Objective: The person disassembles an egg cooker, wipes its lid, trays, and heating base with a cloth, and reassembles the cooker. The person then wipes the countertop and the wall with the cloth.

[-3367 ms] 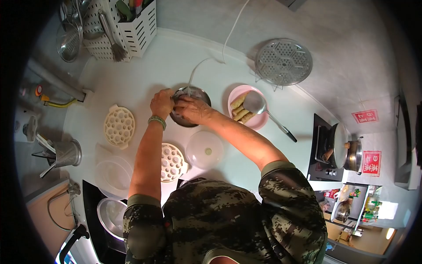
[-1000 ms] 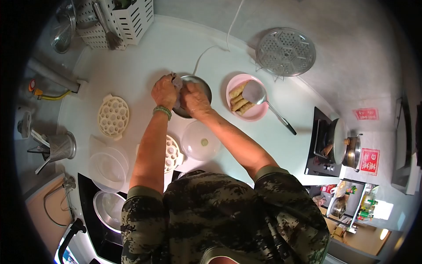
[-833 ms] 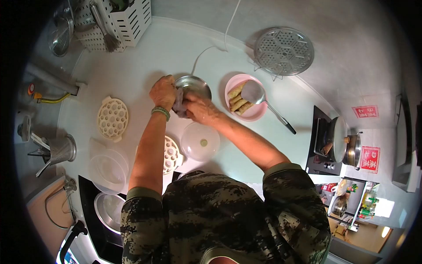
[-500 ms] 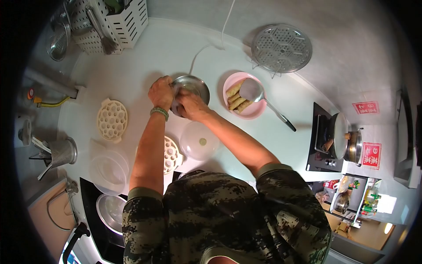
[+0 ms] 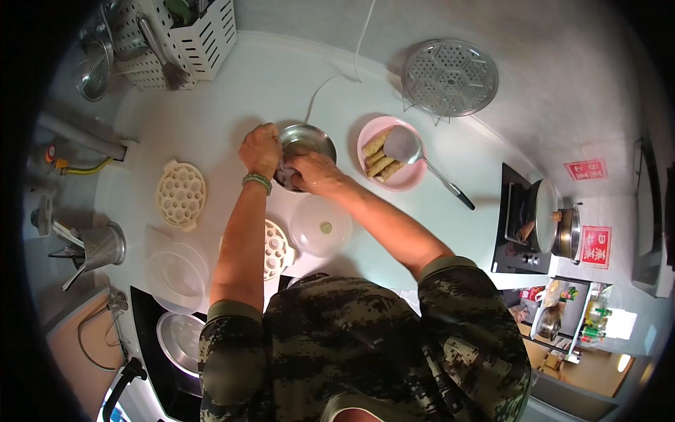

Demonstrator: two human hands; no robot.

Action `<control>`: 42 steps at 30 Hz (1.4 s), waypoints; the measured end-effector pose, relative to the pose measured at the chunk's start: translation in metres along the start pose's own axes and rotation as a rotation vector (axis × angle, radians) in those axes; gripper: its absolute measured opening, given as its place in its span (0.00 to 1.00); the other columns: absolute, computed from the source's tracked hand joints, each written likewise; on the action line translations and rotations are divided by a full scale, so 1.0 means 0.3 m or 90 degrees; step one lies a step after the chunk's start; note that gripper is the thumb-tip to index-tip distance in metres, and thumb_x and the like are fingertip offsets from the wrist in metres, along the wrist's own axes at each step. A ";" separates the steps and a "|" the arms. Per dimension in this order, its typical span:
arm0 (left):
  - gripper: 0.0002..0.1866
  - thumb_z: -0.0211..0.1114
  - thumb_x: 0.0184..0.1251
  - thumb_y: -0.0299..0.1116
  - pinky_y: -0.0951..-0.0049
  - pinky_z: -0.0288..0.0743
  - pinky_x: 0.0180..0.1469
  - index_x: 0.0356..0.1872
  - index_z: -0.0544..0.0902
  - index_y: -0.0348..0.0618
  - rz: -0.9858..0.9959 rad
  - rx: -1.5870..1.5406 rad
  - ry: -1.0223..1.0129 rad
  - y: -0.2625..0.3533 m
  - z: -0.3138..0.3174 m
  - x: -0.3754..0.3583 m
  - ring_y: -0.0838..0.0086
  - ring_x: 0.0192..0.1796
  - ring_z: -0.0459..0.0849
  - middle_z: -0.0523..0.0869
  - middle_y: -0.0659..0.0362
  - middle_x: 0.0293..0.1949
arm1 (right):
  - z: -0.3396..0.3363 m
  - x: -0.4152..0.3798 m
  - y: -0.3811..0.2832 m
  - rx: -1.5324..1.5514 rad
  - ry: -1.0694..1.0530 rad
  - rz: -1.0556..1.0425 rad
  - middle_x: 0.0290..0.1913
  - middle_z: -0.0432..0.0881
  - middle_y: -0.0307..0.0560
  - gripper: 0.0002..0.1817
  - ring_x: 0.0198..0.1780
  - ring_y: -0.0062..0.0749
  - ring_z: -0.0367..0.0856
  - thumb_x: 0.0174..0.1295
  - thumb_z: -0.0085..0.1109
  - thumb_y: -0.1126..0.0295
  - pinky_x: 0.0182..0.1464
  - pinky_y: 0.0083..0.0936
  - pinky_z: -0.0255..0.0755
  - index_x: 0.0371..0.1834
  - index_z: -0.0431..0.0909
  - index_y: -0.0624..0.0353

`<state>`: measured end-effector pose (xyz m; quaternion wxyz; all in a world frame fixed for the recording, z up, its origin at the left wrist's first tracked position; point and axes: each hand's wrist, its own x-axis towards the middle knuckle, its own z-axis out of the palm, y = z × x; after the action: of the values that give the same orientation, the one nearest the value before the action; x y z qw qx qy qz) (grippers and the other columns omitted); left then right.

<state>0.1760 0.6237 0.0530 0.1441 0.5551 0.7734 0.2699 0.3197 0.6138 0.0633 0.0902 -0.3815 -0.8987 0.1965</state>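
"On the pale counter (image 5: pixel 394 239), what have the hands got?"

"I see the left hand (image 5: pixel 260 150) closed around a limp greyish thing (image 5: pixel 285 171) over the metal bowl's (image 5: pixel 307 133) left side. The right hand's (image 5: pixel 316 173) bent fingers touch it; whether they grip, I can't tell."

"And the pink plate (image 5: pixel 411 181)?"

"Right of the bowl."

We see a pink plate (image 5: pixel 407 180), golden-brown rolls (image 5: pixel 375 156), a pale whitish surface (image 5: pixel 450 239), a green bracelet (image 5: pixel 257 181), and a green-and-black camouflage shirt (image 5: pixel 337 337) in digital blotches.
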 end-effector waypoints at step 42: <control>0.18 0.66 0.58 0.31 0.76 0.78 0.27 0.46 0.68 0.41 -0.412 -0.808 0.044 0.002 0.057 -0.456 0.76 0.29 0.77 0.73 0.58 0.35 | -0.081 0.030 0.090 0.194 0.247 0.213 0.41 0.78 0.58 0.25 0.45 0.51 0.76 0.50 0.54 0.74 0.50 0.38 0.71 0.56 0.69 0.53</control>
<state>0.2322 0.5003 0.0289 0.4877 0.0979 0.5971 0.6294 0.3385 0.6440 0.0740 0.2829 -0.5370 -0.7495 0.2642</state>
